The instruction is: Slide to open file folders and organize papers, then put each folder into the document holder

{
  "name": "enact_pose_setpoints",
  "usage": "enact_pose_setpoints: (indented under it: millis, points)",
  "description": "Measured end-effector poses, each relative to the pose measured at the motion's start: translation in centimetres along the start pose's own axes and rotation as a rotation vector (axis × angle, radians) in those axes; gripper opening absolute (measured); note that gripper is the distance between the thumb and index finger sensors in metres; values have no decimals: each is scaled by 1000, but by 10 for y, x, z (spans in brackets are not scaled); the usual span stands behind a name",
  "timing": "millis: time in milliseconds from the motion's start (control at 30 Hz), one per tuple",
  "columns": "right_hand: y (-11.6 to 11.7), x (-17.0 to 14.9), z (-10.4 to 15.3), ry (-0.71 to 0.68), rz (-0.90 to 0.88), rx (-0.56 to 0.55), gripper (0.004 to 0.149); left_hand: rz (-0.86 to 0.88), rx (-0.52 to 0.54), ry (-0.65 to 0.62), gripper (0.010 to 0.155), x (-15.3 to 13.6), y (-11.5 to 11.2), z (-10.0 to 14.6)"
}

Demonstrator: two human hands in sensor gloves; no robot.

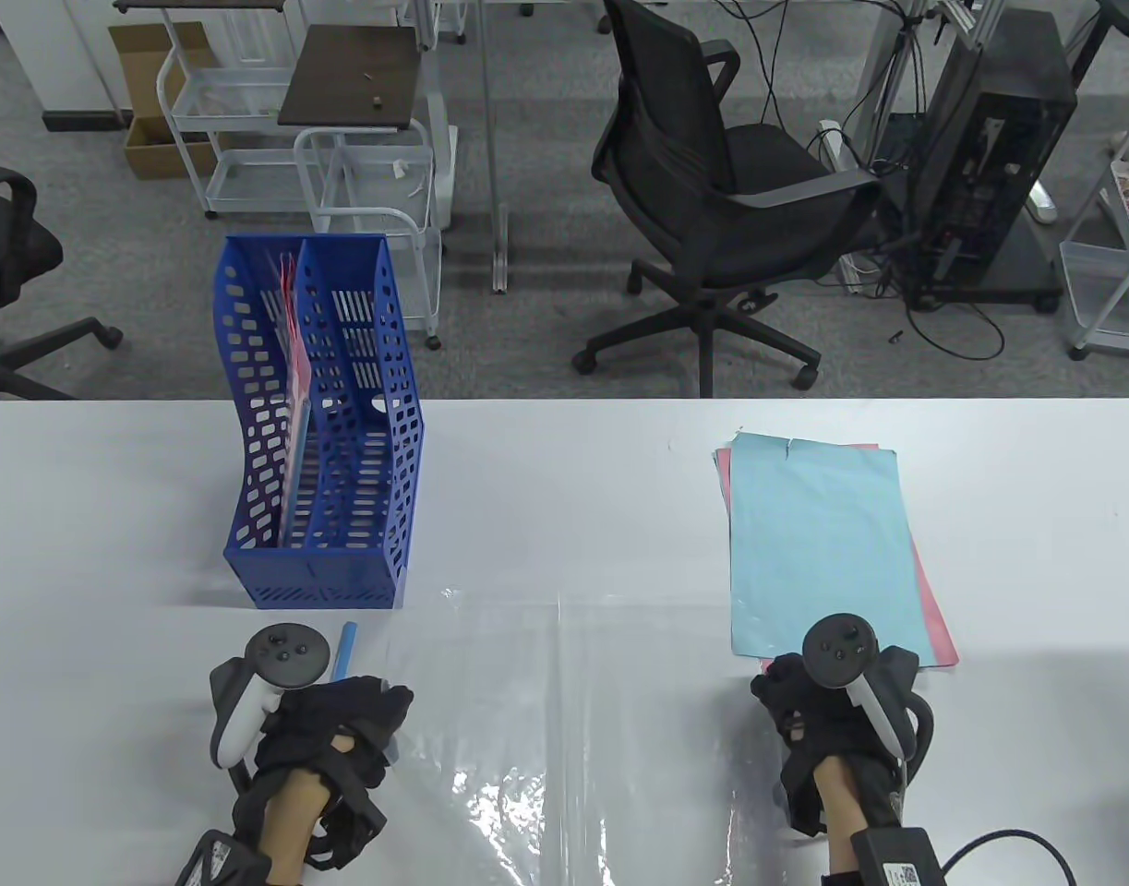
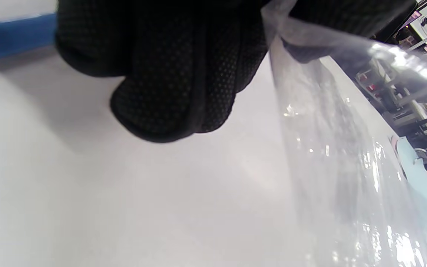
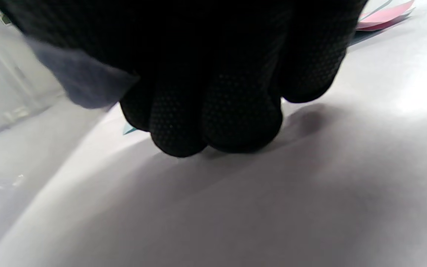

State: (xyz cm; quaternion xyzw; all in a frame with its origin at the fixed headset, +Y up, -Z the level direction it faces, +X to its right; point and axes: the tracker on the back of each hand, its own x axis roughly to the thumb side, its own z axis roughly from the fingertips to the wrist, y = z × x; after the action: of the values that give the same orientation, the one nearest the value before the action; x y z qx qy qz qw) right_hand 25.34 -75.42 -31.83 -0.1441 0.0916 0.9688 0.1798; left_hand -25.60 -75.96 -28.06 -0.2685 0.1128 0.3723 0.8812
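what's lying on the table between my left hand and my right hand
In the table view, a clear plastic folder lies flat between the left hand and the right hand.

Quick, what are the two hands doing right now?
Left hand: fingers curled, pinching the clear plastic folder.
Right hand: fingers curled; whether it holds anything cannot be told.

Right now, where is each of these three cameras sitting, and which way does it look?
Table view: high across the table, looking down at the blue document holder, light blue paper, both hands.
Left wrist view: under the left hand, low over the table beside the clear folder.
Right wrist view: under the right hand, low.
Shared: all show the clear folder and the paper stack.
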Motion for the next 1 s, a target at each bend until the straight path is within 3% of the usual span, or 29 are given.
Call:
enact_pose_setpoints:
  millis: [433, 567, 667, 767, 900, 1000]
  points:
    - [-1, 0, 1, 5, 32, -10, 49, -25, -39, 34, 63, 0, 5, 5]
    - [-6, 3, 5, 11, 77, -22, 57, -119, 105, 71, 62, 5, 14, 18]
    - [-16, 4, 8, 15, 117, -109, 59, -188, 261, 78, 60, 12, 21, 32]
    - [-28, 0, 9, 21, 93, -231, 57, -235, 342, 19, 58, 22, 17, 38]
    - [-36, -6, 6, 28, 83, -330, 63, -311, 373, -135, 60, 39, 1, 39]
    - [-36, -9, -3, 10, 98, -298, 74, -398, 353, -192, 64, 49, -14, 36]
